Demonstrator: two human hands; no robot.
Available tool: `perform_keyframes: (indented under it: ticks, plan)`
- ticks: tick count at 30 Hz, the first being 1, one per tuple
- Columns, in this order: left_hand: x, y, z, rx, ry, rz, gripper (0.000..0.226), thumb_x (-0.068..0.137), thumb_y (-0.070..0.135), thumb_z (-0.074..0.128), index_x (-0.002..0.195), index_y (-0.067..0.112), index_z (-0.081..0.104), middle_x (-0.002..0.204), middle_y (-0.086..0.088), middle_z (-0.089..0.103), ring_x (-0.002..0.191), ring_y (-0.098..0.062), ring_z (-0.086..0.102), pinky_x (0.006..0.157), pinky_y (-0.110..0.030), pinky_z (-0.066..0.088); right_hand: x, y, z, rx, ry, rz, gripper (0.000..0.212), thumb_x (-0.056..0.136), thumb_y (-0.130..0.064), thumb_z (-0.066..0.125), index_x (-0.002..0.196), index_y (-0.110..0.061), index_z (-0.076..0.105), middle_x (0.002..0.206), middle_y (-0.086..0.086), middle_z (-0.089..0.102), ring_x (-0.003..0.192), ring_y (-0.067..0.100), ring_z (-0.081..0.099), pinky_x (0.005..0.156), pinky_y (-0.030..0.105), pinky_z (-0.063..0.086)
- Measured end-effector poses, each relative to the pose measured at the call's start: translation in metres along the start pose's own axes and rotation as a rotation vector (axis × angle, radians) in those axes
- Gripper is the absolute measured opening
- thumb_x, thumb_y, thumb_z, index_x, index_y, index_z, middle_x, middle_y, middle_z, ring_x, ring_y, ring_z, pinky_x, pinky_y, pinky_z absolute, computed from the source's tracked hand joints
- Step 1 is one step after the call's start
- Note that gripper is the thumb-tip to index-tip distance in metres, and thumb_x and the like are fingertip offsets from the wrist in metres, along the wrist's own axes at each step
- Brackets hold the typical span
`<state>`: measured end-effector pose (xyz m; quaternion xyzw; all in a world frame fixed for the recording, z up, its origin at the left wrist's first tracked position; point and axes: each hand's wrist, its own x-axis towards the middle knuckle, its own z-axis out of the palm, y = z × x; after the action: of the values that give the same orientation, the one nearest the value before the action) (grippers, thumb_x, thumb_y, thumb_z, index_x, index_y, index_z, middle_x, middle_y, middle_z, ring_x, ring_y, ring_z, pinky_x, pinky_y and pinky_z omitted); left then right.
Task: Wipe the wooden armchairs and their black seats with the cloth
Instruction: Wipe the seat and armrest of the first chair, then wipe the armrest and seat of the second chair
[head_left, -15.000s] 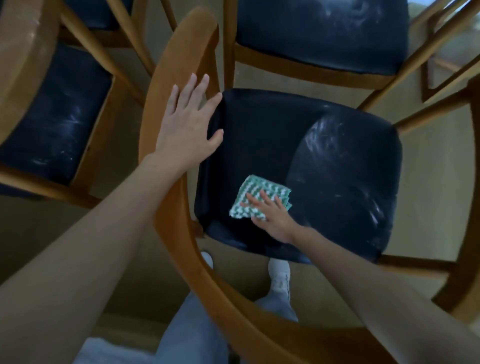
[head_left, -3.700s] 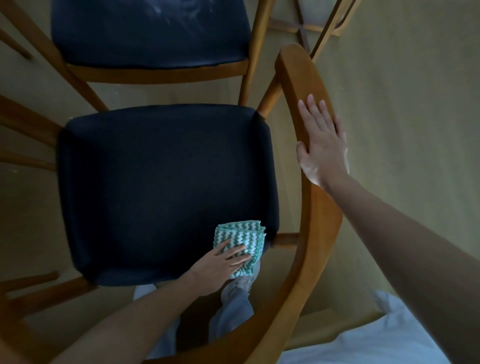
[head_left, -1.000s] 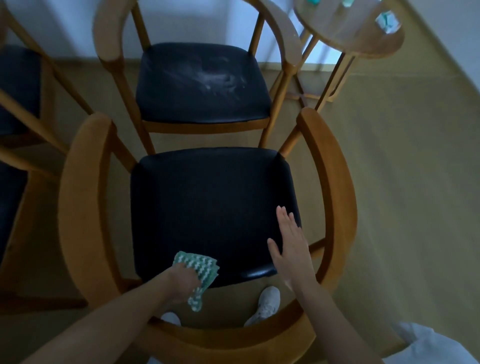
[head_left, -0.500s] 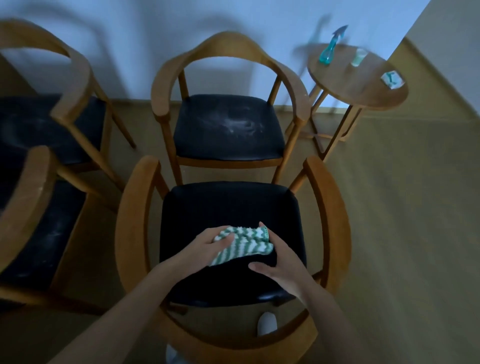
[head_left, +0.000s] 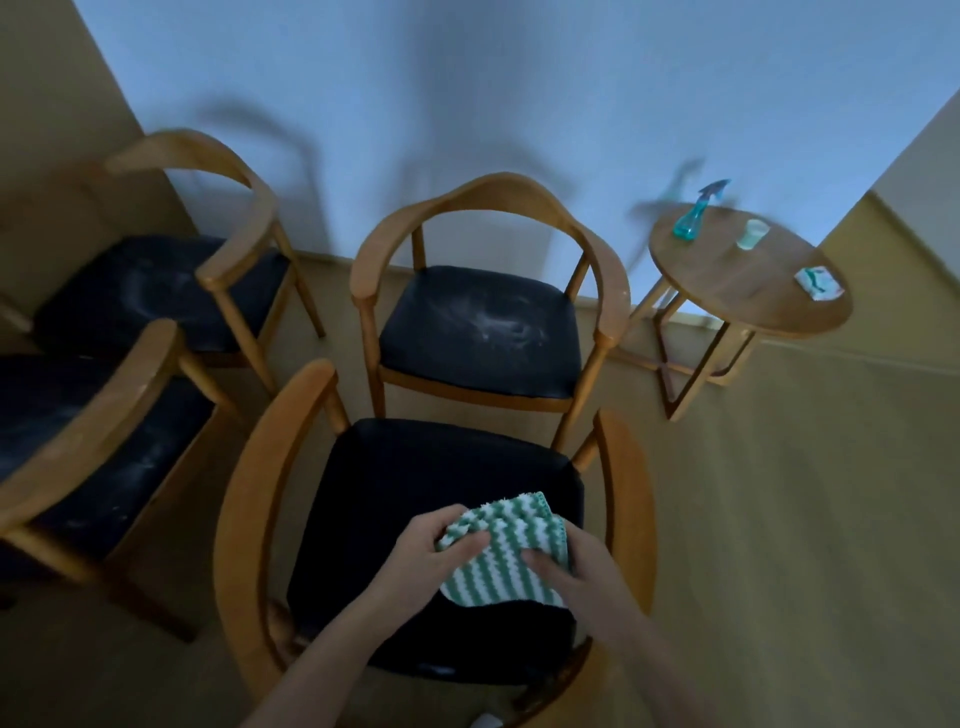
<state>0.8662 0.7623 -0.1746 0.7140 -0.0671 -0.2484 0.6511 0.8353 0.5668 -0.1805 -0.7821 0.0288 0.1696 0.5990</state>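
Four wooden armchairs stand around the hands. The nearest armchair (head_left: 249, 493) lies directly beneath them, its curved arms passing outside each wrist, and its black seat (head_left: 405, 478) looks dark and even. Straight beyond the fingertips a second armchair (head_left: 488, 192) faces the person, and its seat (head_left: 478, 322) carries pale, dusty smears. Out past the left hand are two more: a close one (head_left: 104, 410) and a farther one (head_left: 244, 192), both with whitish marks on their black seats. Well beyond the right hand and off to its outer side, a round wooden side table (head_left: 748, 280) stands by the wall. Both bare forearms rise from the lower edge and angle in toward each other over the near half of the seat. The left hand (head_left: 431, 556) grips the left edge of the green-and-white zigzag cloth (head_left: 498, 561), thumb laid across the top and fingers curled below. The right hand (head_left: 582, 577) holds the opposite edge, thumb pressed on the striped face and fingers wrapped round the side. The cloth is spread between them above the seat; whether it touches the seat cannot be told. On the table stand a blue spray bottle (head_left: 693, 218), a small clear cup (head_left: 751, 234) just beside it, and a small flat packet (head_left: 821, 283) apart near the rim.
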Motion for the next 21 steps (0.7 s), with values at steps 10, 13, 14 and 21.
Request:
perform_keyframes:
  ticks: [10,13,14,21]
  plan:
    - [-0.004,-0.006,0.022,-0.093,-0.001,-0.069,0.012,0.090,0.011,0.059,0.099,0.004,0.063,0.087,-0.003,0.069,0.081,-0.016,0.067,0.072,-0.026,0.054,-0.035,-0.006,-0.018,-0.033,0.100,0.067,0.014,0.093,-0.028,0.056,0.106,-0.029,0.061,0.099,-0.017,0.070,0.090,0.005,0.067,0.074,0.021,0.052]
    - [-0.003,-0.007,0.031,-0.081,-0.063,-0.053,0.011,0.092,0.010,0.056,0.098,0.005,0.063,0.086,-0.002,0.069,0.080,-0.015,0.066,0.074,-0.027,0.053,-0.054,-0.010,-0.023,0.032,0.138,0.079,0.030,0.086,-0.046,0.057,0.107,-0.025,0.063,0.100,-0.012,0.071,0.090,0.008,0.068,0.074,0.021,0.052]
    - [-0.003,-0.007,0.035,-0.063,-0.090,-0.045,0.011,0.093,0.010,0.054,0.098,0.006,0.064,0.085,0.000,0.068,0.079,-0.014,0.065,0.074,-0.027,0.052,-0.060,-0.010,-0.025,0.059,0.146,0.074,0.042,0.081,-0.054,0.058,0.109,-0.023,0.063,0.102,-0.007,0.072,0.092,0.012,0.069,0.078,0.027,0.054]
    - [0.001,0.003,0.078,0.046,-0.201,0.012,0.018,0.097,0.012,0.048,0.095,0.006,0.065,0.080,0.003,0.064,0.075,-0.008,0.060,0.070,-0.021,0.046,-0.091,0.000,-0.052,0.268,0.171,0.101,0.076,0.058,-0.066,0.073,0.111,-0.013,0.061,0.105,0.005,0.071,0.098,0.024,0.068,0.081,0.034,0.054]
